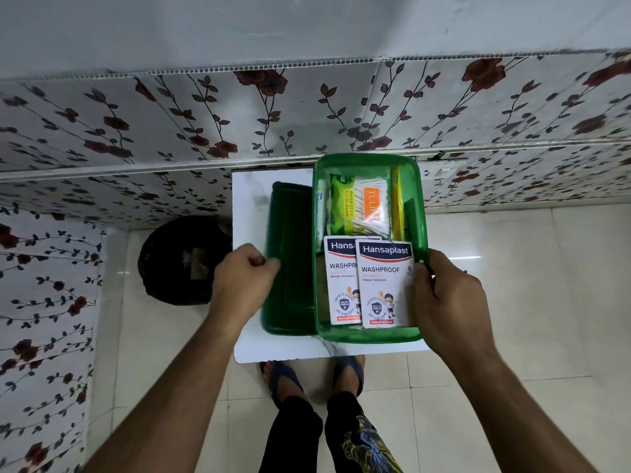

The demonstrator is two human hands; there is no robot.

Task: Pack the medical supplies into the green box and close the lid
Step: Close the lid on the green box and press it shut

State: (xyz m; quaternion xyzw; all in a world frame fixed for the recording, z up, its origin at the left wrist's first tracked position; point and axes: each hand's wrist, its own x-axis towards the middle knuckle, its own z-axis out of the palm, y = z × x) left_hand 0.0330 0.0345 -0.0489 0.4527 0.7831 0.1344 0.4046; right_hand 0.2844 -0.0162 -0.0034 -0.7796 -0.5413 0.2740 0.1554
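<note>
Green box [368,334]: set on the white table [249,199], toward its right side, open at the top, translucent walls. Lid [290,257]: dark green, not yet fitted; it is placed directly left of the box, touching the box's left wall, its hollow side up.

Contents of the box, near half: two packets of plasters [384,285], white with a blue and red header and the word "Washproof", laid side by side, the right one overlapping the left one. Far half: a clear packet of cotton swabs [370,208] with an orange label; a lime-green packet [338,206] partly covered by it on the left; a white tube [320,213] stood against the left wall; a yellow strip [396,206] along the right side. The print on the tube and strip is too small to be read.

Left hand [244,278]: fingers curled closed around the near left edge of the lid, which is gripped.

Right hand [444,295]: placed at the right wall of the box, thumb pressed on the right plaster packet near the rim, fingers wrapped on the outside of the wall; the box is clasped.

Surroundings: a black bin [181,261] on the tiled floor [512,336] left of the table; flower-patterned wall panels [205,114] behind; two feet in sandals [314,373] seen below the table's near edge.
</note>
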